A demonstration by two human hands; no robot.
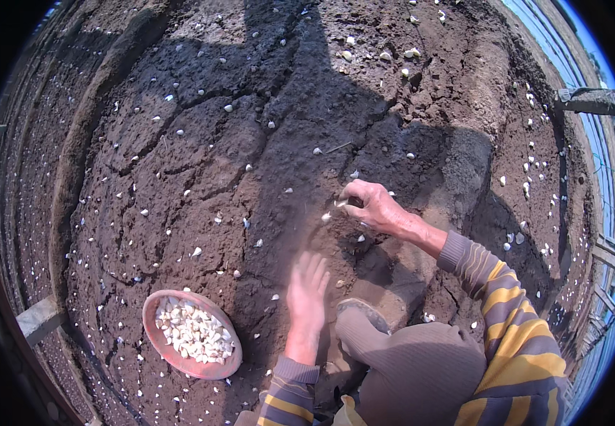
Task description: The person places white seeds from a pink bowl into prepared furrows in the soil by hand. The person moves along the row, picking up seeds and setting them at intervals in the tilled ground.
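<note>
Brown, clumpy soil [290, 160] makes up the ground, split by dark cracks [211, 99]. A long ridge [77, 160] curves along the left, with more soil beyond it. Sunlight falls strongest at the far side; a broad shadow [290, 78] covers much of the middle. A grey post [40, 321] juts in at near left. Pale blue-white strips [586, 131] line the right, under blue sky [609, 71].

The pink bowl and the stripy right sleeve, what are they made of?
Bowl: perhaps plastic, maybe clay; its rim looks stiff, its surface dull and dusty. Right sleeve: probably knitted cloth, matte, as it bends softly and its cuff fits snugly.
</note>
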